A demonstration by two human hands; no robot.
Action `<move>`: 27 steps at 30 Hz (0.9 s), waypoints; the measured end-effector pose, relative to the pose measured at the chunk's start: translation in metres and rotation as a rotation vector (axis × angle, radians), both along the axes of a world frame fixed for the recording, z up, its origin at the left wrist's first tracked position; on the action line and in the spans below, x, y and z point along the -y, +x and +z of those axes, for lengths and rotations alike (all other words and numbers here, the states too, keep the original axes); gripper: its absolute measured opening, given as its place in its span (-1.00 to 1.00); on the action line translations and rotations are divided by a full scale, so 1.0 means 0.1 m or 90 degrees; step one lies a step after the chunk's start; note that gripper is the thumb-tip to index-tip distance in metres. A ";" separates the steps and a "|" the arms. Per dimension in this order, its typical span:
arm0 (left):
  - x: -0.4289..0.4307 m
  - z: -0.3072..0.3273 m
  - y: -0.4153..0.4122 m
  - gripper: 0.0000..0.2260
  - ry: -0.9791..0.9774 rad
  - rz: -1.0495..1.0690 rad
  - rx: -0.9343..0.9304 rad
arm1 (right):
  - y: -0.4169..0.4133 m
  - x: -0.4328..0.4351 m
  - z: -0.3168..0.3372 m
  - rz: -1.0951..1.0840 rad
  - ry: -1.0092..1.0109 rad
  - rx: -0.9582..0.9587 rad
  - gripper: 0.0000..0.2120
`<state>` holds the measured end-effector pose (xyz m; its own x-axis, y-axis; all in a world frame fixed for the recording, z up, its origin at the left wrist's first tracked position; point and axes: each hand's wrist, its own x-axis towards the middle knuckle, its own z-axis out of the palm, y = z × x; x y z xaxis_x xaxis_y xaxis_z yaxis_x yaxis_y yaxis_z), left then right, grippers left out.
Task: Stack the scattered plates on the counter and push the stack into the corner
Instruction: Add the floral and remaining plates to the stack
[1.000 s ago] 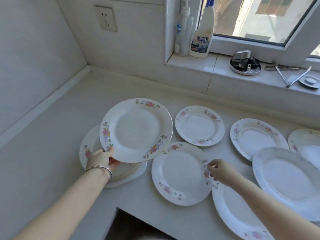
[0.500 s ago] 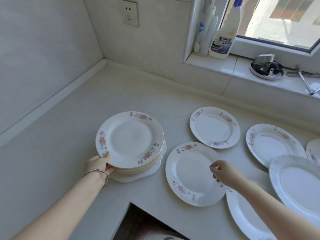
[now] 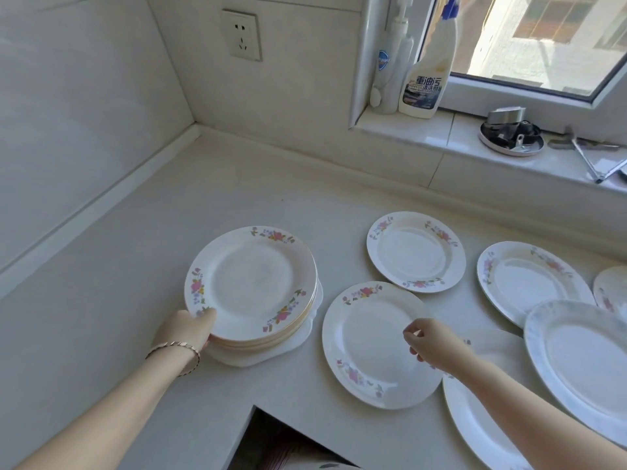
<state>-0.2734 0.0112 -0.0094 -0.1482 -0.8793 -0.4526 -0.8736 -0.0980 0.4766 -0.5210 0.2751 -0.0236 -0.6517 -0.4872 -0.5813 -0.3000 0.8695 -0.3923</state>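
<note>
Left of centre, the left grip is clasping the near rim of the stack of white round china plates with pink flower rims, thumb lying on top and fingers tucking under the edge. That stack is sitting on the pale table, resting on a wider scalloped white dish and well short of the corner in the upper left.

Moving right, the single white round flower-rimmed plate is lying flat just beside the stack. The right grip is hovering curled over its right rim; whether it is pinching the rim or merely close, I cannot tell.

The smart play, to my eye, is working fingertips under that rim, lifting it level and lowering it centred on the pile while the left side is steadying, rather than dragging glaze over glaze.

Further right, another flowered plate and the large white plates are lying loose, so plenty of stacking is remaining.
</note>
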 end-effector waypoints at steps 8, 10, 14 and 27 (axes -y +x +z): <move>-0.03 0.01 0.00 -0.59 -0.053 -0.088 0.110 | 0.04 0.05 -0.04 0.000 -0.008 0.028 -0.87; -0.07 0.01 0.01 -0.62 -0.073 -0.082 0.115 | 0.04 0.06 -0.05 0.007 -0.005 0.027 -0.86; -0.13 -0.07 -0.03 -0.56 0.026 0.069 0.012 | 0.04 0.09 -0.06 0.022 0.001 0.026 -0.85; -0.58 -0.13 -0.31 -0.57 -0.513 -0.240 -0.068 | -0.02 -0.06 -0.14 0.007 -0.017 0.021 -0.88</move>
<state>-0.3039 0.0694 -0.0224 -0.4971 -0.8090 0.3138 -0.7271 0.5857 0.3582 -0.5231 0.2812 -0.0377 -0.6276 -0.5096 -0.5886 -0.2959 0.8554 -0.4251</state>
